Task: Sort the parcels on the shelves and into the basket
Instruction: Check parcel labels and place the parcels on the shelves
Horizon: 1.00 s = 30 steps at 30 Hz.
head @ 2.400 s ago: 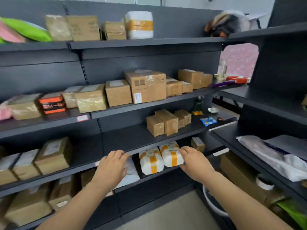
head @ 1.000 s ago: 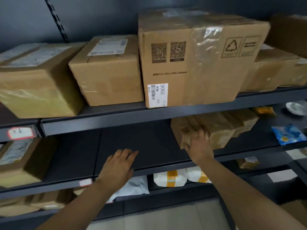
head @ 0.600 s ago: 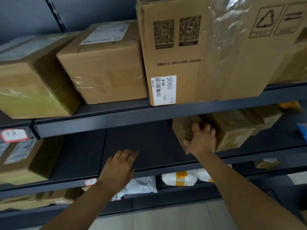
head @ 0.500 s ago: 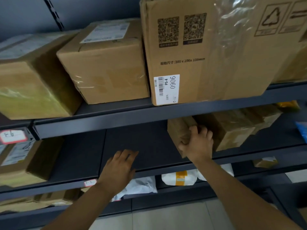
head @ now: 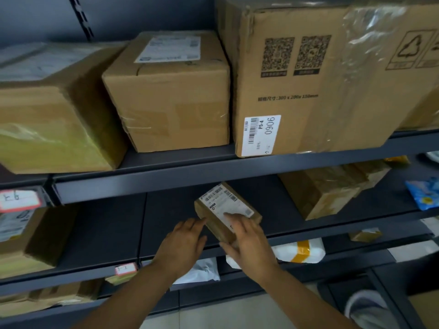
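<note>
Brown cardboard parcel with a white label (head: 228, 210) is gripped by the right hand (head: 249, 243), thumb under it. The left hand (head: 184, 241), fingers straight, touches its side. Held only at the near end, it may slip.

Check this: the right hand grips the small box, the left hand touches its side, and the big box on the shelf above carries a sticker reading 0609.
The number is wrong: the sticker reads 0906, not 0609, as the head view shows. The rest stands: the right hand grips the small box, the left hand touches its side, and the big box sits on the shelf above.
</note>
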Tool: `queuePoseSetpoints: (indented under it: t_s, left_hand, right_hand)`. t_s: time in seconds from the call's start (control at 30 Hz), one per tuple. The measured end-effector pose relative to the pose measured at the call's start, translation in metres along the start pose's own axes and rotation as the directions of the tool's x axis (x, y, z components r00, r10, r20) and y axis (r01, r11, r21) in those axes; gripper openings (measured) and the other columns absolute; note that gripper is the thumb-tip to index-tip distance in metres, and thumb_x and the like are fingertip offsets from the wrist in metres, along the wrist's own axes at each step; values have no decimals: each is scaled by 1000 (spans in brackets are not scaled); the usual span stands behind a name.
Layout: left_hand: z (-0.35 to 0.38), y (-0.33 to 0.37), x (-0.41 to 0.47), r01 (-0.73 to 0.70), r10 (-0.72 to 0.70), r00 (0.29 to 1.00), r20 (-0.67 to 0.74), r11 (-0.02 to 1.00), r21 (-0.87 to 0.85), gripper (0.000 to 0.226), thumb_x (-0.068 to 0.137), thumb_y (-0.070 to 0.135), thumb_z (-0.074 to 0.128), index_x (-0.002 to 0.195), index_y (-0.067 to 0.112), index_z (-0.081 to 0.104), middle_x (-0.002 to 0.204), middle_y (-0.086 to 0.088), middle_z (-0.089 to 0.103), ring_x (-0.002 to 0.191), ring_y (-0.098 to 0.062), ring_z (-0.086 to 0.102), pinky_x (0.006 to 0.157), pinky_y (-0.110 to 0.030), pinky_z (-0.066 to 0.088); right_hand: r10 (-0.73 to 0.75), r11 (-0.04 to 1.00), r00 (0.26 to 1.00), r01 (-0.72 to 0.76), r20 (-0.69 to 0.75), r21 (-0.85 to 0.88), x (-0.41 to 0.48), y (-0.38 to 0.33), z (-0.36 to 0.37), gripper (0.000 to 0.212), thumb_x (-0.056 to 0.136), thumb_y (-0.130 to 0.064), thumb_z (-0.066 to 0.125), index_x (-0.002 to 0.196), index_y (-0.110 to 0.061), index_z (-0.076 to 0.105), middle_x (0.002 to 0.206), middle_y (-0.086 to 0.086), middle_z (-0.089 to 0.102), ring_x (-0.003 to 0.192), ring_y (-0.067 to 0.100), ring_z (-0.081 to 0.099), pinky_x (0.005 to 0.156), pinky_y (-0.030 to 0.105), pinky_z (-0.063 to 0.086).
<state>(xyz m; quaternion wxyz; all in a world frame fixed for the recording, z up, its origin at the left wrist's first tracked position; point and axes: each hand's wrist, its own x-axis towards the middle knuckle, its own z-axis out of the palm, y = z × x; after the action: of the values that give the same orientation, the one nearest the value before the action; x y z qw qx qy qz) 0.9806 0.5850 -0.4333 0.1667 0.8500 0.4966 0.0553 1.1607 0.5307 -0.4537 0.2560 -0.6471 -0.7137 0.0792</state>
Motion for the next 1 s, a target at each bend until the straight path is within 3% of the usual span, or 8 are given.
queuePoseSetpoints:
  t_s: [0.13, 0.23, 0.37, 0.47, 0.6, 0.73, 0.87, 1.0]
  left_hand:
    - [2, -1, 0, -9, 7, 999, 50, 1000, 29, 54, 99, 39, 38, 149, 28, 19, 147, 5, 34, 132, -16, 33, 104, -30, 37]
    - [5, -2, -2, -1, 2, 998, 67, 1000, -19, 56, 99, 39, 40, 149, 29, 18, 148, 6, 33, 134, -16, 31, 105, -31, 36]
    - [4, -8, -7, 11, -10, 1000, 16, 998, -65, 62, 97, 39, 45, 150, 26, 16, 150, 3, 26, 134, -17, 30, 105, -30, 38]
    - [0, -24, -12, 64, -70, 995, -64, 993, -99, 66, 94, 41, 51, 149, 24, 18, 146, -1, 26, 132, -19, 32, 101, -31, 43]
    - [-4, -44, -20, 183, -195, 980, -27, 954, -238, 66, 93, 42, 52, 148, 23, 22, 144, -3, 32, 130, -19, 38, 105, -31, 39]
    - [-12, -57, -32, 179, -192, 981, -15, 939, -292, 69, 89, 45, 57, 147, 22, 28, 148, -3, 29, 134, -19, 34, 108, -28, 32]
    - [-21, -81, -47, 105, -118, 992, -43, 966, -236, 63, 83, 36, 69, 139, 17, 46, 151, -8, 26, 135, -24, 36, 112, -25, 28]
    - [-30, -103, -56, 138, -142, 988, -59, 988, -74, 54, 90, 20, 62, 141, 24, 43, 156, -4, 20, 135, -26, 37, 112, -28, 31]
  right_hand:
    - [338, 934, 938, -324, -73, 151, 12, 10, -12, 55, 89, -24, 63, 138, -13, 42, 140, 10, 42, 125, 27, 39, 100, 43, 46]
    - [556, 775, 814, -580, 165, 250, 23, 21, -16, 69, 91, -34, 59, 148, -15, 25, 149, 10, 32, 134, 27, 35, 106, 39, 38]
    - [526, 730, 795, -604, 302, 320, 29, 9, -9, 53, 92, -30, 58, 139, -16, 39, 135, 8, 48, 118, 21, 53, 93, 28, 48]
    - [487, 747, 803, -587, 342, 313, 34, -4, -4, 46, 94, -23, 57, 136, -14, 41, 131, 6, 46, 120, 21, 51, 84, 19, 41]
    - [459, 748, 811, -573, 363, 334, 38, -24, 8, 45, 93, -24, 58, 134, -15, 42, 131, 6, 47, 118, 20, 52, 86, 22, 44]
    - [450, 760, 813, -565, 369, 320, 46, -51, 31, 42, 90, -32, 61, 127, -17, 47, 126, 5, 52, 112, 20, 55, 87, 29, 50]
    - [377, 793, 824, -523, 424, 313, 56, -92, 58, 39, 89, -32, 61, 124, -18, 50, 124, 3, 55, 108, 18, 57, 81, 24, 48]
    - [315, 820, 826, -485, 468, 304, 56, -123, 75, 44, 89, -25, 61, 131, -19, 47, 129, 4, 51, 113, 19, 55, 94, 31, 48]
